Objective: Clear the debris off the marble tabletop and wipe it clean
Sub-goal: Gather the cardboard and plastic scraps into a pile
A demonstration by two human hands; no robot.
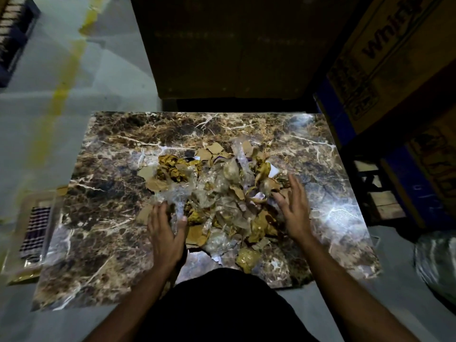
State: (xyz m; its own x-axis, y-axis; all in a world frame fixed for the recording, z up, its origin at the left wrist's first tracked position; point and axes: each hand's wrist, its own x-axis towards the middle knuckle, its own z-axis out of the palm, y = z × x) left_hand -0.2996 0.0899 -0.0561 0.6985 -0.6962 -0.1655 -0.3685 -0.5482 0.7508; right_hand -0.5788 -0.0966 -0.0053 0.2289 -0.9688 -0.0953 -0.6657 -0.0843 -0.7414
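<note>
Debris (217, 191) sits heaped in the middle of the marble tabletop (103, 218): torn brown cardboard scraps, crumpled clear plastic, yellow-gold wrappers and a few white paper bits. Left hand (165, 233) lies at the pile's near-left side, fingers straight and spread, tips touching clear plastic. Right hand (293, 208) stands at the pile's right side, fingers straight and apart, palm turned toward the heap, gripping nothing. Bare marble runs all round the pile out to every edge. Cardboard boxes (385, 62) crowd the far right corner, and another dark box (222, 45) stands past the far edge. A flat packet with a checked cloth (37, 230) lies on the floor by the left edge, and grey floor (103, 77) shows beyond
</note>
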